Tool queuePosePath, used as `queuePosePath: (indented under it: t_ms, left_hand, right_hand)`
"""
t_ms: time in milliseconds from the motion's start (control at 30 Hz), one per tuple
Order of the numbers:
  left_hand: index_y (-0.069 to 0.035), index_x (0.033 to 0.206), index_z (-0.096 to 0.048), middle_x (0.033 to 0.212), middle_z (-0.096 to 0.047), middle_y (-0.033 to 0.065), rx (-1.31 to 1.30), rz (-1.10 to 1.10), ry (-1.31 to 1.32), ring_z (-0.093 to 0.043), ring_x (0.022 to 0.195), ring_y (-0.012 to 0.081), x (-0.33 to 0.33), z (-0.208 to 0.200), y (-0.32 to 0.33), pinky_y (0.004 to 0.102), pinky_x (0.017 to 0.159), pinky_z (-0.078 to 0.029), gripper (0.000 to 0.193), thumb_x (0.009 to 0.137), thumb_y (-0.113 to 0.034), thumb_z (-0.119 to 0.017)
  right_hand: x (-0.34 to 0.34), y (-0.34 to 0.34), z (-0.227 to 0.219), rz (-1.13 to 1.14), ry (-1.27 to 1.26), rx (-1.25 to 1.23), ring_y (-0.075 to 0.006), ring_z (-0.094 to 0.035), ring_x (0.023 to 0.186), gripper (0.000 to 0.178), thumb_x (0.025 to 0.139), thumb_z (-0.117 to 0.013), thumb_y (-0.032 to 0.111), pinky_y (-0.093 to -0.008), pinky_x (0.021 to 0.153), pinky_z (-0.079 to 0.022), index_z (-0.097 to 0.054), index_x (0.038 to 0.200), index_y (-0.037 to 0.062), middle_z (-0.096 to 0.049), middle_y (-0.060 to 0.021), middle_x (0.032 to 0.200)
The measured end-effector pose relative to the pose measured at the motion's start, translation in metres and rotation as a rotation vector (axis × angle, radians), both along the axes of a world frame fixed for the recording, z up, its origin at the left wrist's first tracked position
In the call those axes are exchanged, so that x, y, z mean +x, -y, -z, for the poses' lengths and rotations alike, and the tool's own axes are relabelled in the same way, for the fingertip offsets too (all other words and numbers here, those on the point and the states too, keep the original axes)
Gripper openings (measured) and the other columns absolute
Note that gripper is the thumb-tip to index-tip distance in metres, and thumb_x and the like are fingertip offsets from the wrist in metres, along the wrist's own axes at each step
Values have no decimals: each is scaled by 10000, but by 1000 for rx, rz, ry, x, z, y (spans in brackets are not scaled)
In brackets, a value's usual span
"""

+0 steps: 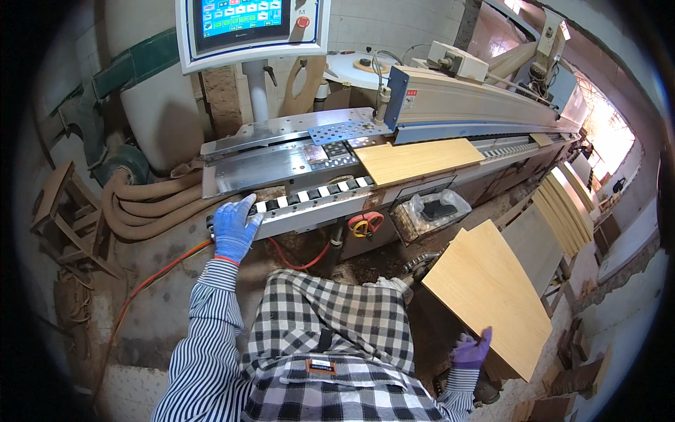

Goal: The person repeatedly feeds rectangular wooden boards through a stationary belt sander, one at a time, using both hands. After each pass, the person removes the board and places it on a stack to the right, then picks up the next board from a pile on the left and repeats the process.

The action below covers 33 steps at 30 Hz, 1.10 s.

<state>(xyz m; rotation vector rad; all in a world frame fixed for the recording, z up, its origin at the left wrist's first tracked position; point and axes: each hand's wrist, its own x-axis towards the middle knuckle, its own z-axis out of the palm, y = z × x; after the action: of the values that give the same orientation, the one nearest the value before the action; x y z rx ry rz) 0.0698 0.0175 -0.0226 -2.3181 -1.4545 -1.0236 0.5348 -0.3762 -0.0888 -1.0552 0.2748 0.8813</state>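
Note:
My left hand [235,228], in a blue glove, rests on the near-left end of the machine's black-and-white roller track [309,197]. Its fingers are stretched out and it holds nothing. Low on the right, my right hand [471,350], in a purple glove, is at the near edge of a light wood panel [496,295]. One digit stands out over the panel's edge and the fingers look apart; I cannot tell how firmly they touch it. Another wood board [422,160] lies flat on the long machine, its left end by the metal worktable [260,172].
A control screen [242,17] on a post stands behind the machine. Brown hoses [140,204] curl at left beside a wooden stool [74,221]. Orange-handled scissors [365,225] hang on the machine front, near a plastic-lined bin [430,214]. Stacked panels [566,207] stand at right.

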Motion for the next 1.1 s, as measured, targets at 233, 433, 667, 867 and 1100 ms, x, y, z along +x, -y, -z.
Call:
queuePosePath:
  t_ms: [233,433,667,867,1100]
  left_hand:
    - [-126,1259,-568,1076,-649,119,-63,-7,1,-578,1040,281,-2,0,1,430,1006,-379,495,810,-284,-704]
    - [-134,1343,-510,1266,-568,161,-149,4,3,-474,1234,317,-10,-2,13,441,1103,-303,569,837,-337,-674]
    - [-103,1382,-459,1419,-427,184,-274,351,75,-335,1355,375,16,-29,86,487,1141,-231,799,819,-659,-565]
    - [-93,1264,-559,1367,-461,185,-157,243,-165,-339,1338,390,0,-31,120,526,1112,-232,800,753,-709,-589]
    - [-41,1174,-588,1259,-560,181,-1,-52,-102,-457,1236,389,-69,-12,111,507,1080,-312,630,758,-496,-714]
  right_hand:
    - [43,54,19,263,188,-32,-157,-434,505,457,770,-675,582,-291,442,-353,-601,880,144,-491,-12,603]
    - [26,44,33,371,373,16,-96,-417,414,216,892,-650,361,-237,385,-356,-641,905,146,-580,20,634]
    - [-51,-68,-10,-177,364,290,-150,-613,755,310,976,-531,318,-260,581,-477,-584,1161,75,-662,-43,983]
    - [-124,-189,3,-503,1333,389,-139,-590,894,255,976,-540,158,-244,704,-525,-548,1189,19,-597,-65,1072]
    - [-217,-291,-50,-812,190,518,-127,-555,587,198,964,-575,246,-218,543,-482,-568,1066,77,-612,-32,811]
